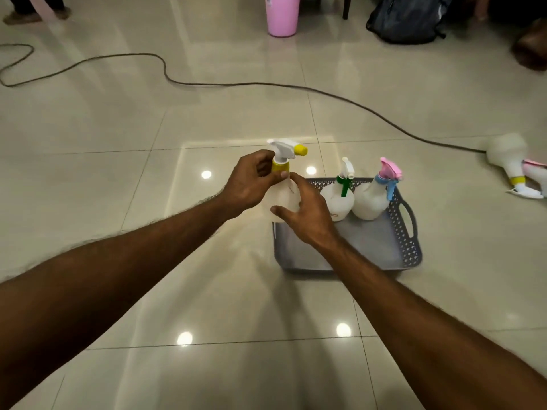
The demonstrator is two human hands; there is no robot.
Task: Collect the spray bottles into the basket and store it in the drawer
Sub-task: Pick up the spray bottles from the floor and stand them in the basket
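A grey perforated basket (405,232) with side handles sits on the tiled floor. Two white spray bottles stand upright at its far end: one with a green trigger (339,199) and one with a pink and blue head (373,196). At the basket's far left corner I hold a third white bottle with a yellow collar and nozzle (285,155) upright. My left hand (251,184) grips its neck. My right hand (307,214) wraps its body from the front. Two more bottles (512,164) lie on their sides on the floor at the far right.
A dark cable (266,84) snakes across the floor behind the basket. A pink container (281,16), a dark backpack (405,19) and a chair leg stand at the back. Someone's feet show at the top left corner.
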